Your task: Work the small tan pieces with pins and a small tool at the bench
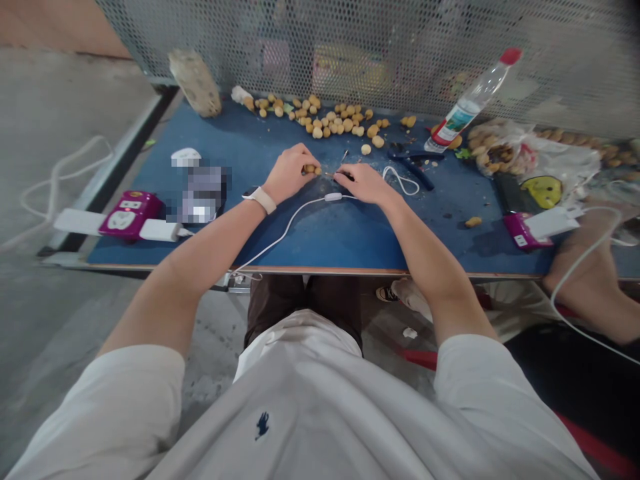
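Note:
My left hand (293,172), a watch on its wrist, is closed on a small tan gourd-like piece (311,170) with rounded lobes. Just to the right, my right hand (367,183) is closed around a dark tool (344,177), mostly hidden by the fingers; its thin tip points at the piece. A white cord with an inline switch (333,197) runs under my hands toward the table's front edge. Many similar tan pieces (330,123) lie loose along the back. Dark blue-handled pliers (417,167) rest right of my right hand, near a white cable loop (400,180).
On the blue table (345,233), a phone (203,193), white mouse (186,157) and purple power strip (131,215) lie left. A bottle (467,107) and plastic bag (560,157) stand right, near another person's arm (583,257). Perforated metal mesh (280,40) borders the back.

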### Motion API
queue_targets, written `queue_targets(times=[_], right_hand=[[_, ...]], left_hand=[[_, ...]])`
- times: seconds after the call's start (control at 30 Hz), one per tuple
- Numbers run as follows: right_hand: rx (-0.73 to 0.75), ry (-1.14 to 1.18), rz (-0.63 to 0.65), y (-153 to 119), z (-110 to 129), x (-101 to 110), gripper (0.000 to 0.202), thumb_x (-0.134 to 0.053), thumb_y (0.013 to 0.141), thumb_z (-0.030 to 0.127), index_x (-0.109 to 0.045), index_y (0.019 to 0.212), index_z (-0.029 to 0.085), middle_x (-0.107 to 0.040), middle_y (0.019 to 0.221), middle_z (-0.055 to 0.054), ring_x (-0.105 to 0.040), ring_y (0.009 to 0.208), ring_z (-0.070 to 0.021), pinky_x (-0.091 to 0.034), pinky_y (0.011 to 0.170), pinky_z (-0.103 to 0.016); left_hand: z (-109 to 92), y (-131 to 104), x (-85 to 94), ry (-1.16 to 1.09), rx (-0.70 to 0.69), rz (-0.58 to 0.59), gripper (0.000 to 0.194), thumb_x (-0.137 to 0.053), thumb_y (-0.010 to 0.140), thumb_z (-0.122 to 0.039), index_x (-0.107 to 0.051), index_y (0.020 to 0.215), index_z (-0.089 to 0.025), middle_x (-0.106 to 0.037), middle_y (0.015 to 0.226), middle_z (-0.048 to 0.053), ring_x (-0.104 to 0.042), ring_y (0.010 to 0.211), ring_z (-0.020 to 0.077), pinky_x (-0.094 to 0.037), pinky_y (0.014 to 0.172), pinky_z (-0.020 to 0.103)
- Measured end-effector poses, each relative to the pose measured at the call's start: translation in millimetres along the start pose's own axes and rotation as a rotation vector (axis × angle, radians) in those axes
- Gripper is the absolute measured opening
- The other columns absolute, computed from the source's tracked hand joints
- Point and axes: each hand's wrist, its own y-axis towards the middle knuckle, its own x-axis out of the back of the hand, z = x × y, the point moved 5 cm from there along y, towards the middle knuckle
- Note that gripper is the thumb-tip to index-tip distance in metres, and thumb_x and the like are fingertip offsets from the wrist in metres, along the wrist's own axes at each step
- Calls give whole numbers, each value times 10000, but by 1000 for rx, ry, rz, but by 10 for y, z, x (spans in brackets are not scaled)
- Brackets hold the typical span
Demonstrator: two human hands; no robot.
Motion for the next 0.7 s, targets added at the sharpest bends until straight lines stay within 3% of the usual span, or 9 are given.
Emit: queue_targets(times=[0.4,0.7], right_hand=[[2,6,9,5,-26,-16,665,-583,1293,826,-903,1312,243,-891,1164,-176,-751,1062,-380,-536,943,-477],[-9,17,22,-7,-11,1,653,-580,1299,808,-894,1318,235,-886,1151,-180,-748,1051,-375,-525,925,-471]], left_hand=[[-14,1,12,5,2,1,285,-801,1139,-226,-1000,1344,-233,-891,1496,157,-835,1390,401,-650,1347,592],[24,2,-8,4,-3,-8,311,-776,1152,-218,-991,1377,-222,-879,1505,160,-822,1423,391,-658,1350,568]])
